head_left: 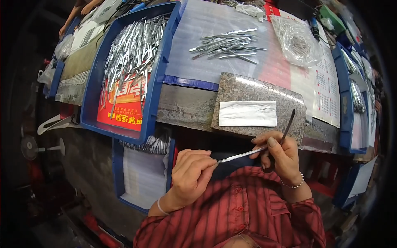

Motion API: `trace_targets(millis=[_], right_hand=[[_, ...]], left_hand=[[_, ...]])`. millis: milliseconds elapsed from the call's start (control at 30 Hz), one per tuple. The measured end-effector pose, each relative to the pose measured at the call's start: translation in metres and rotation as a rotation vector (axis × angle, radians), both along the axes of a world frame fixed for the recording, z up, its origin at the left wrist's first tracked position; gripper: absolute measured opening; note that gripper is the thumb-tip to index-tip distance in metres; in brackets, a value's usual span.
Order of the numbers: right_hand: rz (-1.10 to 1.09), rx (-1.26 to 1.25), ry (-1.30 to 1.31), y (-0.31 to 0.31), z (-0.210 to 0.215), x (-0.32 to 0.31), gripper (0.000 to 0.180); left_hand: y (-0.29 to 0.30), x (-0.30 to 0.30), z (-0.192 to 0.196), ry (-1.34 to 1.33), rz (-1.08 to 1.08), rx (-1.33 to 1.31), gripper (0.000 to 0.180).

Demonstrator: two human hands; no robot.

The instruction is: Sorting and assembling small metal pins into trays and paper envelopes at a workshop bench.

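Between my hands, in front of the red striped shirt, lies a slim silvery metal piece (237, 157), slightly tilted. My left hand (191, 174) pinches its left end. My right hand (283, 155) has the other end in its fingers and also grips a thin dark pointed tool (289, 122) that sticks up past the knuckles. I cannot tell whether it is a file or a blade. Just beyond my hands, a white folded cloth or paper pad (248, 114) rests on a speckled stone slab (264, 89).
Farther back, a loose pile of similar metal pieces (231, 43) lies on the covered table. To the left stands a blue tray (149, 103) of many such pieces, above another blue tray (119, 182). A clear plastic bag (295, 43) and another blue tray (346, 107) are at right.
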State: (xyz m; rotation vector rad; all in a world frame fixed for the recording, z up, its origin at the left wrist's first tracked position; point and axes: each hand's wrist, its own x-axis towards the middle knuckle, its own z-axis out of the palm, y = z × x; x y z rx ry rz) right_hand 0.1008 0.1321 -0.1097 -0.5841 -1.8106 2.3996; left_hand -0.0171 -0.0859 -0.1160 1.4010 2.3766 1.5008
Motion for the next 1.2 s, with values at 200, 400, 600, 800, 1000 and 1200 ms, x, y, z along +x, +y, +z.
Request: trace_targets(millis=[200, 400, 600, 800, 1000, 1200], right_hand=[[0.023, -0.087, -0.012, -0.001, 0.001, -0.003, 0.037], [0.061, 0.138, -0.067, -0.008, 0.002, -0.009, 0.015], [0.064, 0.378, -0.012, -0.014, -0.005, -0.008, 0.009], [0.107, 0.419, -0.039, -0.021, -0.009, -0.016, 0.01], [0.266, 0.547, 0.005, -0.036, -0.013, -0.024, 0.008], [0.429, 0.549, 0.022, -0.052, -0.017, -0.034, 0.01]], left_hand=[[-0.003, 0.002, -0.002, -0.029, 0.026, -0.012, 0.019], [-0.009, 0.0, -0.004, -0.117, 0.023, -0.025, 0.016], [-0.014, -0.003, -0.002, -0.692, -0.091, -0.133, 0.016], [-0.022, -0.008, -0.014, -0.875, -0.11, -0.129, 0.016], [-0.043, -0.007, -0.024, -0.902, -0.138, -0.207, 0.014], [-0.089, 0.005, -0.036, -0.702, -0.053, -0.232, 0.011]])
